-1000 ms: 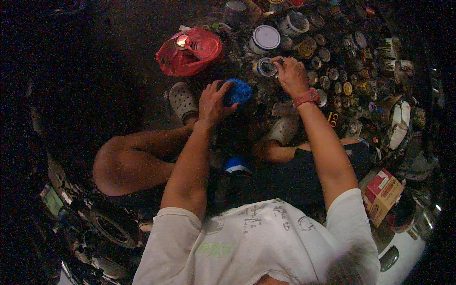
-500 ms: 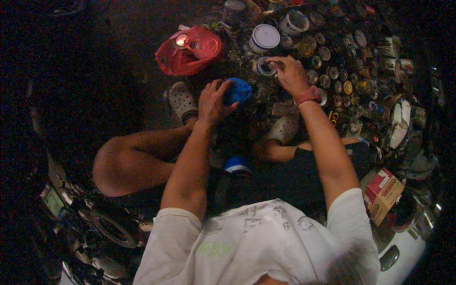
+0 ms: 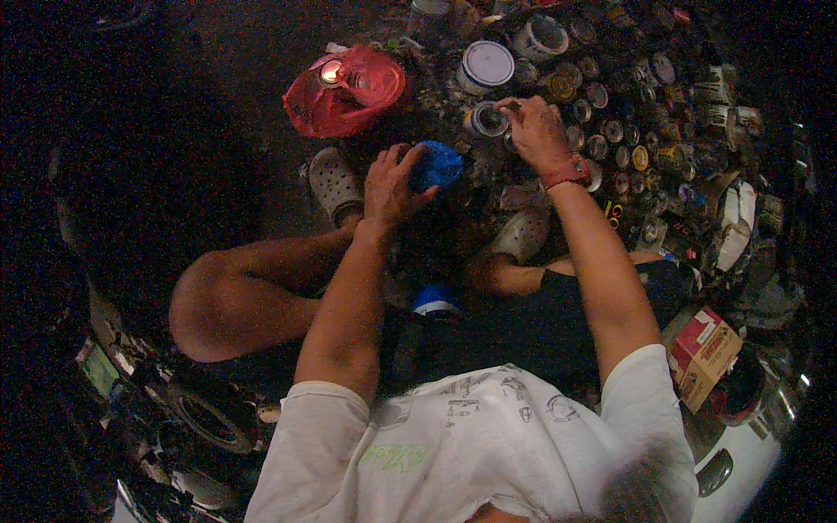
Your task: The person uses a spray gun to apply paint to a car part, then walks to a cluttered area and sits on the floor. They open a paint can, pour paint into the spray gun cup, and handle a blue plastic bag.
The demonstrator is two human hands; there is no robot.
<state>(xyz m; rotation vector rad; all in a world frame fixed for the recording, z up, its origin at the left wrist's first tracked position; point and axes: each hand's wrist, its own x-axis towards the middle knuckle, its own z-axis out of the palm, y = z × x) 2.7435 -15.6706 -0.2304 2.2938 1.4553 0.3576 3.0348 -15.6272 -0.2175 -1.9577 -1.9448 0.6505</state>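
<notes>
My left hand point(image 3: 394, 187) is curled round the side of a blue rounded object point(image 3: 442, 166), its kind too dim to tell. The fingers rest along its left edge, with the thumb below. To the right, my right hand point(image 3: 534, 131) reaches over the rim of a small open tin can point(image 3: 486, 120). Its fingers are bent and drawn together above the can; anything between them is too dark and small to name. Just behind that can stands a larger white-lidded tub point(image 3: 486, 68). A red plastic bag point(image 3: 349, 94) with a shiny can in it lies at the far left.
Many small cans and jars point(image 3: 613, 132) crowd the ground at the right. An open white bucket point(image 3: 540, 37) is at the back. My clog shoes point(image 3: 335, 181) are on either side of the blue object. A cardboard box point(image 3: 703, 357) sits near my right elbow.
My right hand has shifted slightly right and up, its fingertips drawing back toward the small can's right rim. My left hand stays on the blue object.
</notes>
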